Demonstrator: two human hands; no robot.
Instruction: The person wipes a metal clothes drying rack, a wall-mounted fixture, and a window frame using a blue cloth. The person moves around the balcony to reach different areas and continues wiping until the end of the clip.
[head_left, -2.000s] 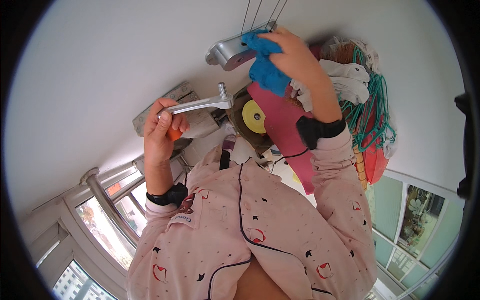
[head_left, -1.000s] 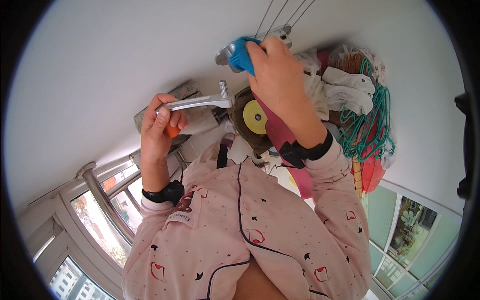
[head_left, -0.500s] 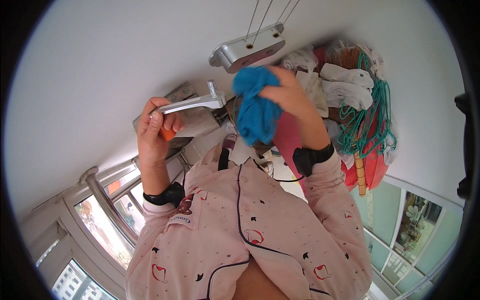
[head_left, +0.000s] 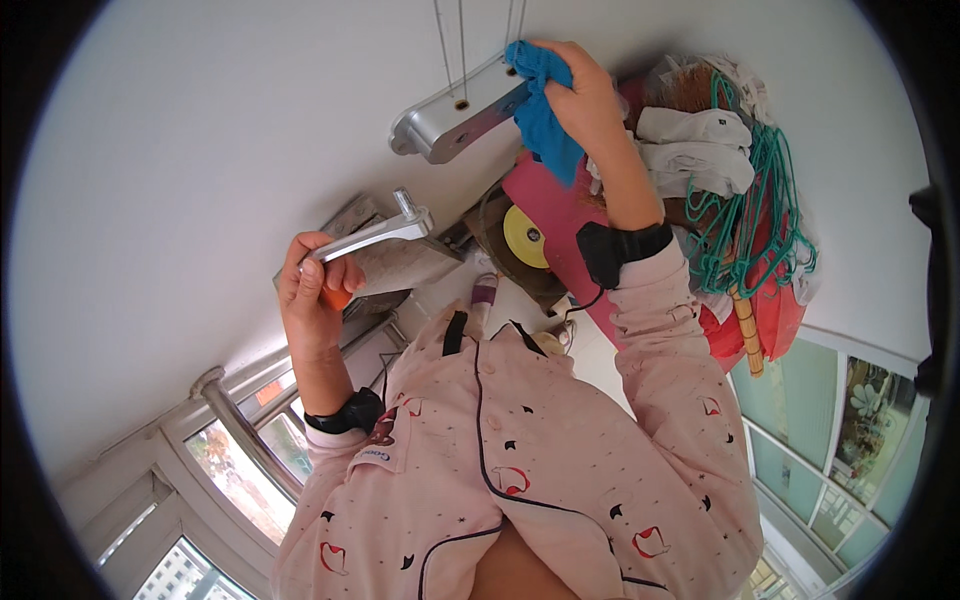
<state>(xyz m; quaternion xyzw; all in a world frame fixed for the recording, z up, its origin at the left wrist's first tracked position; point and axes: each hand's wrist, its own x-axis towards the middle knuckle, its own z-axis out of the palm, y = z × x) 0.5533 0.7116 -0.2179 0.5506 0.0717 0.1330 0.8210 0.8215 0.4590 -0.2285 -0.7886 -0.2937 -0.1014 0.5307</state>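
Observation:
My left hand (head_left: 312, 300) is closed round a silver crank handle (head_left: 372, 237). An orange grip (head_left: 335, 297) shows below its fingers, and a short metal stub stands up at the far end. A crumpled blue cloth (head_left: 548, 135) is bunched in my right hand (head_left: 592, 95). The cloth lies against the right end of a long silver metal housing (head_left: 445, 128) fixed to the white wall and covers part of it. Thin cables (head_left: 462, 50) run up from the housing. The crank is apart from the housing, lower and to the left.
Green hangers (head_left: 770, 200), white cloths (head_left: 695, 165) and a bamboo stick (head_left: 747, 330) are heaped at the right. Below the housing stand a pink panel (head_left: 560, 205) and a yellow disc (head_left: 522, 237). A metal railing (head_left: 245, 430) runs along the windows at lower left.
My right hand has carried the blue cloth up onto the housing's right end, uncovering the yellow disc. The left hand still grips the crank and sits slightly lower in view.

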